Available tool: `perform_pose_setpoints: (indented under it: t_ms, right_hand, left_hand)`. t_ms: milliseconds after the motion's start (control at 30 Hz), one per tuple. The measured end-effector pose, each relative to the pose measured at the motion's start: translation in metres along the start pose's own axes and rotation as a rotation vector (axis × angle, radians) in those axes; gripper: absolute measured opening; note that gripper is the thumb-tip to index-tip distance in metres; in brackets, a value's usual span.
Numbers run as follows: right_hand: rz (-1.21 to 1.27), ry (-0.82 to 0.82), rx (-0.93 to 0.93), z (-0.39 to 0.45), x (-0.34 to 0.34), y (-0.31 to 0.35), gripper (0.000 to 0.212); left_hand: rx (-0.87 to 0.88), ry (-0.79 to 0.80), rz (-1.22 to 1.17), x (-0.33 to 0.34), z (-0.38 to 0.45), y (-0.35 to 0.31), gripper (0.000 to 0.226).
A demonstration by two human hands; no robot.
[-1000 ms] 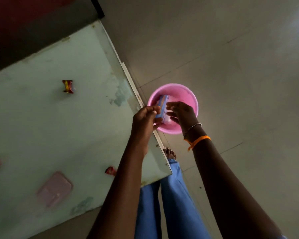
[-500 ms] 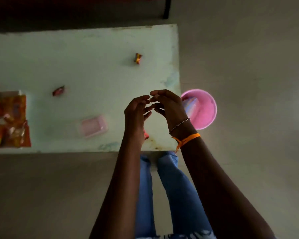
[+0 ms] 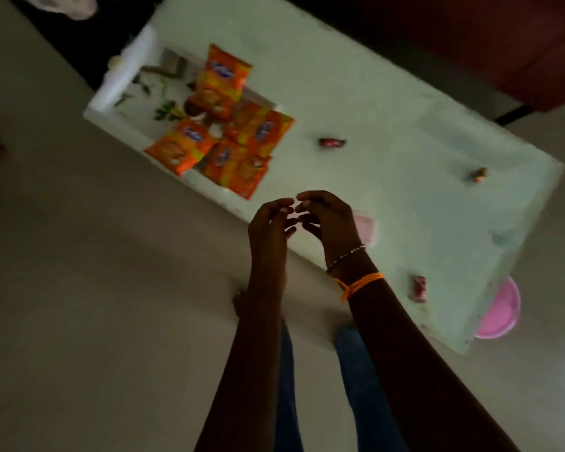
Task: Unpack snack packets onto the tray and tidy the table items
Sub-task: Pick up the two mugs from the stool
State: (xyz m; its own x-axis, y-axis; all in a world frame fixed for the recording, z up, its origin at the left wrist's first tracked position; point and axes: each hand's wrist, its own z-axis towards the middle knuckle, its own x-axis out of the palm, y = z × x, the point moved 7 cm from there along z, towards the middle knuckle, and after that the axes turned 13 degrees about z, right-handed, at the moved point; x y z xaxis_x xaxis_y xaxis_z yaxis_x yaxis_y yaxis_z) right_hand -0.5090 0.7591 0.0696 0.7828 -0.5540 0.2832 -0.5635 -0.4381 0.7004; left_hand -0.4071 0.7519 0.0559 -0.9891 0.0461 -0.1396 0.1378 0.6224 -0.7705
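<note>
Left hand [image 3: 269,223] and right hand [image 3: 328,220] raised together over the tabletop [image 3: 388,102] edge, fingers loosely curled, fingertips nearly meeting, nothing gripped. Packets [image 3: 224,125] on the tray [image 3: 124,76] up and left of the hands. Candies [image 3: 331,142] right, pink bowl [image 3: 499,313] lower right.

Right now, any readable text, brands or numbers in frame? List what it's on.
None readable.
Four orange snack packets on the white tray: each carries a blue oval logo, too blurred to read.
Red sweet wrapper, brown sweet, pink wrapper on the table: print too small to read.
</note>
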Motion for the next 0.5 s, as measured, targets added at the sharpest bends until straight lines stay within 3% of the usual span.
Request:
perform_pose_setpoints:
  t_ms: [267, 500]
  right_hand:
    - [-0.029, 0.03, 0.01, 0.043, 0.157, -0.033, 0.026]
    - [0.057, 0.09, -0.019, 0.103, 0.274, -0.014, 0.025]
  left_hand:
    - [0.015, -0.088, 0.03, -0.171, 0.082, -0.047, 0.022]
    - [-0.011, -0.1, -0.048, -0.237, 0.176, -0.112, 0.027]
